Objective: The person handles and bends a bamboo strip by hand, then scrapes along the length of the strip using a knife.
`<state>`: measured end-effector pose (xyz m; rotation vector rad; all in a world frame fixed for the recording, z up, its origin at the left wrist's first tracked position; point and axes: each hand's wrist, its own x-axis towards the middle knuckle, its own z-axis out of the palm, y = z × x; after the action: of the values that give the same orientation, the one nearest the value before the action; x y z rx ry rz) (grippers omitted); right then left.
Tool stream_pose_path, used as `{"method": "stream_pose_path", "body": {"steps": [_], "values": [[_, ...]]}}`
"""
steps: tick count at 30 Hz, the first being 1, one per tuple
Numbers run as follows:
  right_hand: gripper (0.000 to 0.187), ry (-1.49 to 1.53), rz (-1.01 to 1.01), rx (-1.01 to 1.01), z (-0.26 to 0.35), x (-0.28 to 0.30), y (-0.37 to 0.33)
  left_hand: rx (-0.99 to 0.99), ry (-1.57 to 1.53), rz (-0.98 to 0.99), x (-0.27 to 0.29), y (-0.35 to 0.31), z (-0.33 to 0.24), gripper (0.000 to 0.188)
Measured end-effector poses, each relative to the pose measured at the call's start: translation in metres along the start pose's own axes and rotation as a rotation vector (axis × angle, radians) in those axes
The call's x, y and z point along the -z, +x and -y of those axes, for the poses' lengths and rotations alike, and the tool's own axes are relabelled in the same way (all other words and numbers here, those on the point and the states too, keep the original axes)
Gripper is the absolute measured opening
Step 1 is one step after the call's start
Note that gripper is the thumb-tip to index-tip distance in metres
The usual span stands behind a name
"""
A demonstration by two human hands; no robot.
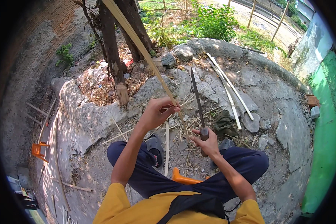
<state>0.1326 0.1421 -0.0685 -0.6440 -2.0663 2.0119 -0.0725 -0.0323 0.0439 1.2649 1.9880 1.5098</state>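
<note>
A long, pale bamboo strip (pixel 149 58) slants from the top of the view down to between my knees. My left hand (pixel 158 112) pinches it near its lower end, fingers closed. In my right hand (pixel 208 143) is a long knife (pixel 196 89) with a dark, narrow blade and a wooden handle; the blade points up and away from me. The strip's lower end comes close to my right fingertips; whether they touch it, I cannot tell. Thin shavings (pixel 186 128) litter the ground below my hands.
Two pale strips (pixel 233 91) lie on broken concrete at the right, beyond a dark cloth (pixel 224 124). Another strip (pixel 167 145) lies between my feet. Tree trunks (pixel 112 44) stand ahead-left. An orange chair (pixel 40 150) is far left; a green wall (pixel 321 138) bounds the right.
</note>
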Motion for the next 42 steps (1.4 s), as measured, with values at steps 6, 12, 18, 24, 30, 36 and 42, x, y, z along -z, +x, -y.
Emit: {"method": "stream_pose_path", "body": {"steps": [6, 12, 18, 24, 30, 36, 42], "values": [[0.035, 0.072, -0.022, 0.009, 0.003, 0.007, -0.003, -0.003, 0.019, -0.060, -0.003, -0.001, -0.003, 0.020], [0.032, 0.044, 0.022, -0.009, 0.009, 0.008, -0.006, -0.276, -0.192, -0.234, -0.003, 0.006, -0.007, 0.045], [0.027, -0.015, 0.034, -0.026, 0.019, 0.007, -0.016, -0.393, -0.328, -0.354, 0.005, 0.024, -0.058, 0.070], [0.031, 0.047, 0.193, 0.031, 0.025, 0.011, -0.028, -0.348, -0.436, -0.266, -0.005, 0.032, -0.086, 0.063], [0.037, 0.128, 0.351, 0.037, 0.056, 0.005, -0.039, -0.395, -0.572, -0.285, -0.018, 0.020, -0.078, 0.061], [0.031, 0.230, 0.467, -0.022, 0.055, -0.002, -0.042, -0.487, -0.485, -0.453, -0.036, 0.014, -0.077, 0.060], [0.030, 0.472, 0.533, -0.026, 0.048, -0.009, -0.042, -0.510, -0.467, -0.612, -0.046, 0.007, -0.081, 0.058]]}}
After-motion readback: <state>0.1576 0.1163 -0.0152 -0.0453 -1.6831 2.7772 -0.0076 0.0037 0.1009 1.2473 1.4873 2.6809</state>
